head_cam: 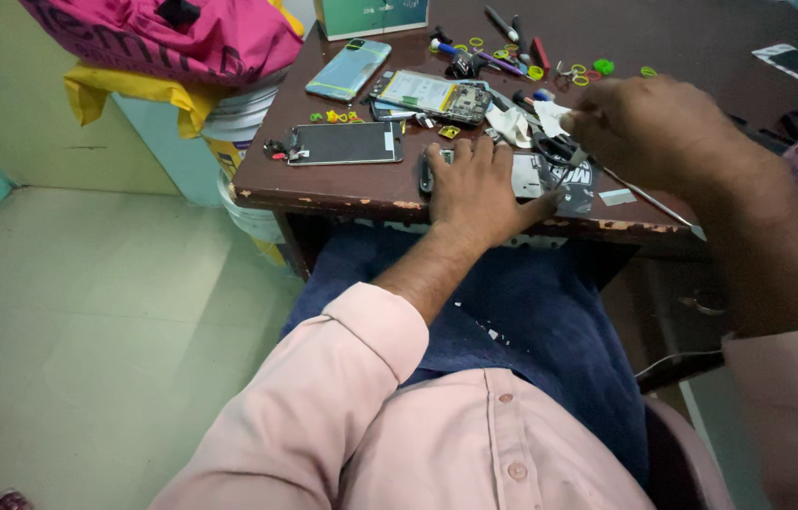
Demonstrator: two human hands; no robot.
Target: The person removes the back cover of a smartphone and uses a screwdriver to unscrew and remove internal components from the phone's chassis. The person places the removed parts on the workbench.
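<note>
Left hand (476, 189) lies flat and open, palm down, on the near edge of the brown desk (701, 47), fingers spread over a small dark part I can't make out. Right hand (649, 127) is curled shut around thin metal tweezers (654, 200), just right of the left hand. Behind the left hand sits an opened phone (432, 96) with its insides showing. Left of that phone lies a dark screen panel (344, 144), and behind the panel a light blue phone back (349, 69). Small yellow and green rings (580, 74) are scattered to the opened phone's right.
</note>
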